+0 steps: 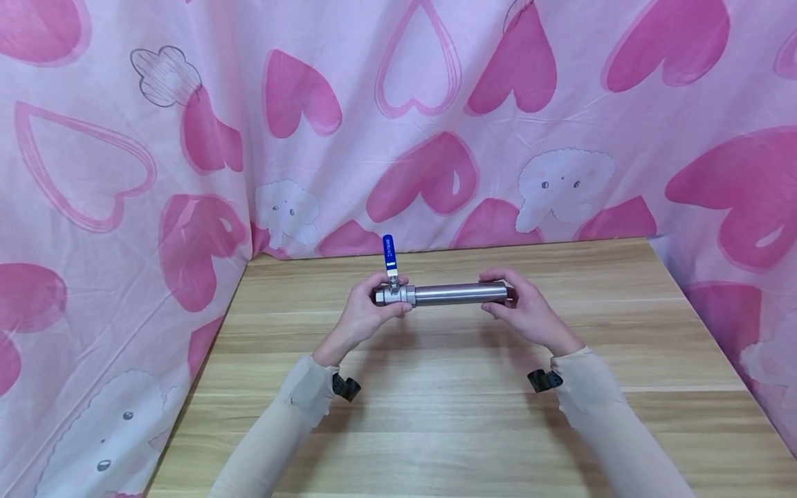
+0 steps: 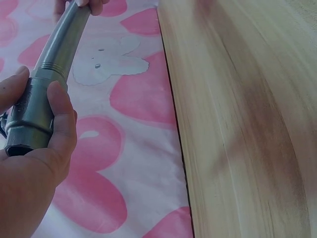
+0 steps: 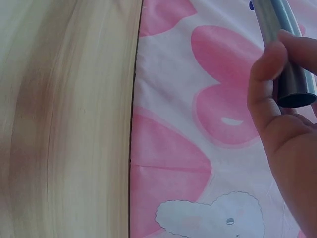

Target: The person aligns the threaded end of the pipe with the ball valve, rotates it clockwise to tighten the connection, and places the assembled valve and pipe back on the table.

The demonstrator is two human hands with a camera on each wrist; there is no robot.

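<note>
A metal ball valve (image 1: 392, 296) with a blue lever handle (image 1: 389, 254) is joined end to end with a straight steel pipe (image 1: 457, 293). My left hand (image 1: 364, 311) grips the valve body, thumb on the near side and fingers on the far side. The lever stands up from the valve. At the pipe's other end, my right hand (image 1: 526, 308) holds it between thumb and fingers. The pipe lies level across the head view, held above the table. In the right wrist view, the pipe's end (image 3: 297, 99) shows beside the right palm.
Below the hands spreads a wood-grain table (image 1: 436, 415). A pink curtain (image 1: 423, 173) with hearts and white cartoon animals hangs behind it and along both sides. Small black cameras (image 1: 346, 387) sit on the wrists over pale sleeves (image 1: 274, 429).
</note>
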